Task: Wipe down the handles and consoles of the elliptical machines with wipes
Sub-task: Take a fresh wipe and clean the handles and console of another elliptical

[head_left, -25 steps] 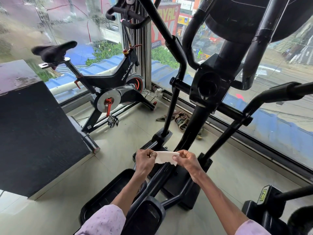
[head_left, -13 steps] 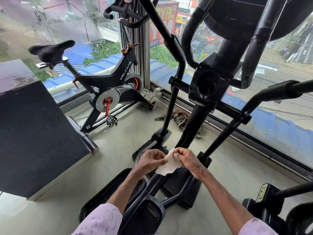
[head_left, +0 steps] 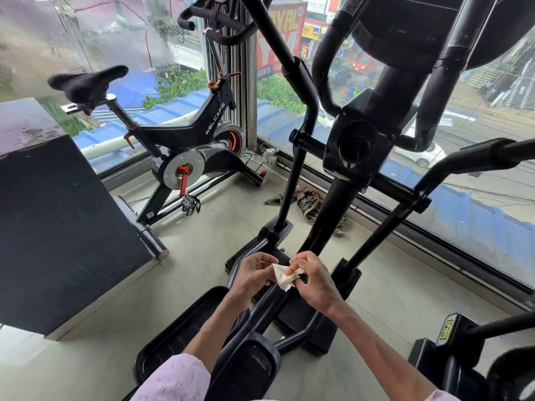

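Elliptical uprights (head_left: 333,215) just beyond hands (head_left: 314,280).

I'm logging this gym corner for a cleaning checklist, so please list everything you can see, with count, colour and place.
wipe: one, off-white, crumpled, pinched between both hands, low centre.
elliptical machine: one, black, centre, directly ahead of the person.
second machine: one, black with a yellow label, partly visible, bottom right.
spin bike: one, black with red parts, back left by the window.
block: one, black with a grey top, left.
rag: one, multicoloured, on the floor by the window.
floor: pale tile.
windows: glass, overlooking a street.
sleeves: two, lilac, bottom edge.
left hand: pinches the wipe.
right hand: pinches the wipe.
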